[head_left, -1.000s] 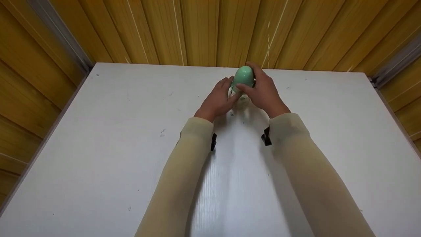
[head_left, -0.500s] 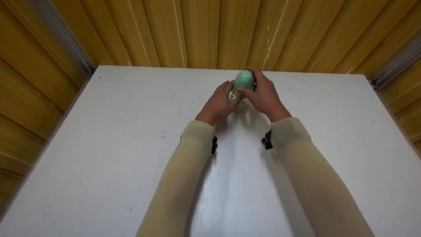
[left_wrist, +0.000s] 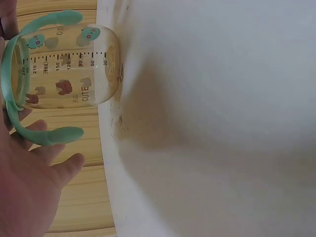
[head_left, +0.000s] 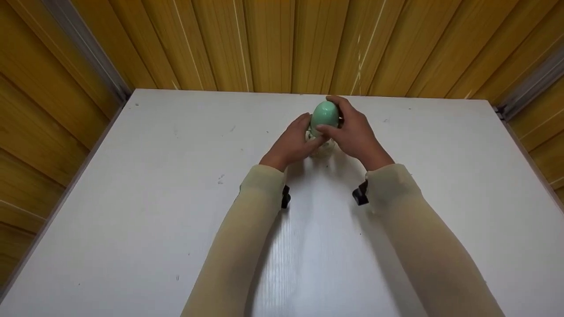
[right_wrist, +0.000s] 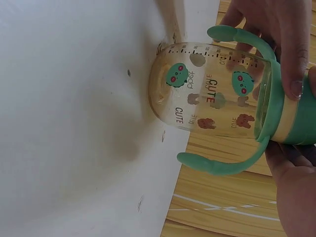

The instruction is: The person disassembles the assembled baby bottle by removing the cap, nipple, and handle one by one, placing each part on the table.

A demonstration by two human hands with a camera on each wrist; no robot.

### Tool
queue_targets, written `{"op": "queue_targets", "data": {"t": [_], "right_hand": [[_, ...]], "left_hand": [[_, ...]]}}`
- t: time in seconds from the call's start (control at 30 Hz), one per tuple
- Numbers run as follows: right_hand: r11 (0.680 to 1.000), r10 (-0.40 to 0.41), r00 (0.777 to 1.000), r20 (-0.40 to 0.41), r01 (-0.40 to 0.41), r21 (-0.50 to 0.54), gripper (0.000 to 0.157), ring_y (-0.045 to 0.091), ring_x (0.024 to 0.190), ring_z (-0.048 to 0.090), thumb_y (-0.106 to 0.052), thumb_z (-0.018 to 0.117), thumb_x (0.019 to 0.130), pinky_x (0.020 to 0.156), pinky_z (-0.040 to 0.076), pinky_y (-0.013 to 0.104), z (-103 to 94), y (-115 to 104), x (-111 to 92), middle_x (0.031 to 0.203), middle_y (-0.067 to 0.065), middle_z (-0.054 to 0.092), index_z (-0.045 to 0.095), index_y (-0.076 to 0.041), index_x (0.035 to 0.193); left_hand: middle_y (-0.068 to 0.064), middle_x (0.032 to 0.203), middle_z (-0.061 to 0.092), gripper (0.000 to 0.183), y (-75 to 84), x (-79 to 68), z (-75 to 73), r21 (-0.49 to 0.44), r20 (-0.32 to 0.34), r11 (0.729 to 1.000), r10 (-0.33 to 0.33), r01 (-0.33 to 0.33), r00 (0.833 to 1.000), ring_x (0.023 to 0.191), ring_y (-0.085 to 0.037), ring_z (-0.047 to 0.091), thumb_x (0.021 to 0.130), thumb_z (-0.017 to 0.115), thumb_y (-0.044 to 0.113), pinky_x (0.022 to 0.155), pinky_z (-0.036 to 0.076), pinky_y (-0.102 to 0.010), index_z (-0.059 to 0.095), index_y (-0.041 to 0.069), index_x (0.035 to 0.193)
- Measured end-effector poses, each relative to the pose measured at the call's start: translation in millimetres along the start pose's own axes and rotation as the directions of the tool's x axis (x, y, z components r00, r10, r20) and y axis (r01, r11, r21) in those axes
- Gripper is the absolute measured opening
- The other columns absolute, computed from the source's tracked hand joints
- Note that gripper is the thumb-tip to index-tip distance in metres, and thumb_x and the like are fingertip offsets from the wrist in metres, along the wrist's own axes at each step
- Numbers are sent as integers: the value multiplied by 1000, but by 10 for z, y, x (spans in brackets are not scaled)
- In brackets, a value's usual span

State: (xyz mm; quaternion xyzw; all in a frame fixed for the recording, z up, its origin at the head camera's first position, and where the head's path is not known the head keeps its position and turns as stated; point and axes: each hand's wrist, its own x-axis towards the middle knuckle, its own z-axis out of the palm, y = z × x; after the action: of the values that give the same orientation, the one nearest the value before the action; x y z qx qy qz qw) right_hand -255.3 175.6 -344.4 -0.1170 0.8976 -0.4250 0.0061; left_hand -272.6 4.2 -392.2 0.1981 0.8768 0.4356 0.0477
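Note:
A clear baby bottle (head_left: 322, 149) with printed animals and a measuring scale stands upright on the white table (head_left: 154, 198). It has two green loop handles (right_wrist: 222, 165) and a green dome cap (head_left: 325, 113). My right hand (head_left: 354, 132) grips the cap from the right, one fingertip (right_wrist: 296, 74) pressed on its green collar. My left hand (head_left: 293, 141) holds the bottle's left side just under the cap, its fingers (left_wrist: 29, 131) against the near handle (left_wrist: 47, 134). The bottle body (left_wrist: 69, 66) shows empty in both wrist views.
Yellow wood-panelled walls (head_left: 282, 44) close in the table at the back and on both sides. The tabletop carries a few small dark marks (head_left: 219, 178). Both forearms are in pale sleeves (head_left: 238, 246).
Both hands stay on the bottle and cap in the same spot. The whole view has slid slightly downward; no clear movement of the bottle.

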Motion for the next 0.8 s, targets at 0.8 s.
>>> {"op": "queue_targets", "data": {"t": [0.8], "right_hand": [[980,-121,992,-20,123,158,70,18,133,48,-37,73,85,111,39,41,73,-125,-297,143,0,49,38,-26,144]], "left_hand": [[15,122,61,73,-59,-240,-68,-212,-77,977,2,-18,997,112,-10,55,69,75,66,99,47,-40,54,37,133]]}}
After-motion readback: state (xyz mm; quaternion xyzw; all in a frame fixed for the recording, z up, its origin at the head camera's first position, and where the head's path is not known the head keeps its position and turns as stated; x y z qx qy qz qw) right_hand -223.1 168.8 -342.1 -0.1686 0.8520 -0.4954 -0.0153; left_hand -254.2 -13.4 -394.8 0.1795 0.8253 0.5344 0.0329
